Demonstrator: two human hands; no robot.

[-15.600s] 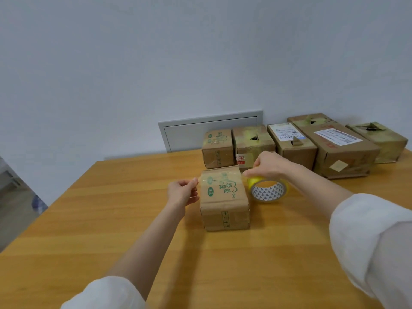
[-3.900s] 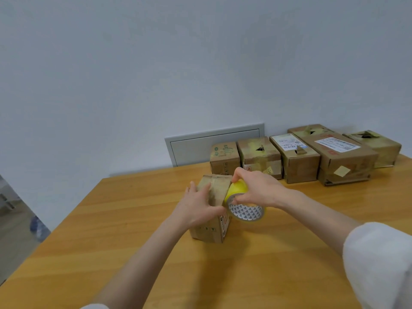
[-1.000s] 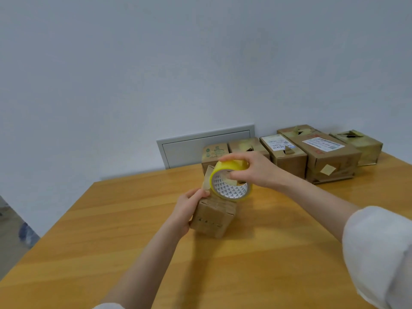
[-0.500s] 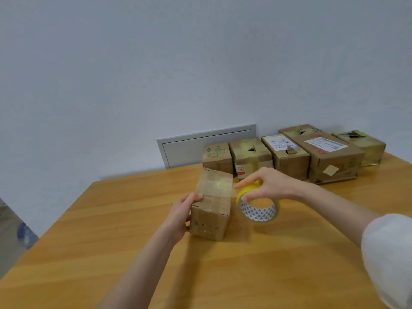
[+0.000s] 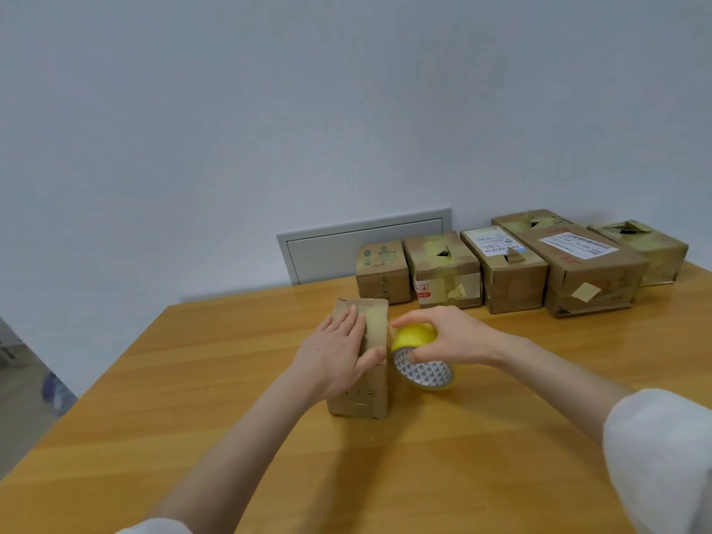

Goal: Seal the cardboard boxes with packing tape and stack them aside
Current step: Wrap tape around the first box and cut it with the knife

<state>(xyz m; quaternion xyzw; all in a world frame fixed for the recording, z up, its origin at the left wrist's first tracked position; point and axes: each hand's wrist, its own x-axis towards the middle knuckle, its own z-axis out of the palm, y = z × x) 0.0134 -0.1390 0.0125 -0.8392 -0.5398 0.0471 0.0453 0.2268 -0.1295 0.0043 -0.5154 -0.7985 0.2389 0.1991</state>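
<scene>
A small brown cardboard box stands in the middle of the wooden table. My left hand lies flat on its top with straight fingers, the thumb over the right edge. Right beside the box, my right hand grips a yellow roll of packing tape with a white patterned core, held just above the table. Tape lies across the box's top.
A row of several taped cardboard boxes stands along the wall at the back right of the table. A white wall panel sits behind them. The table's left edge drops to the floor.
My left hand has moved from the box's left side onto its top and presses there. The tape roll has come closer against the box's right side.
</scene>
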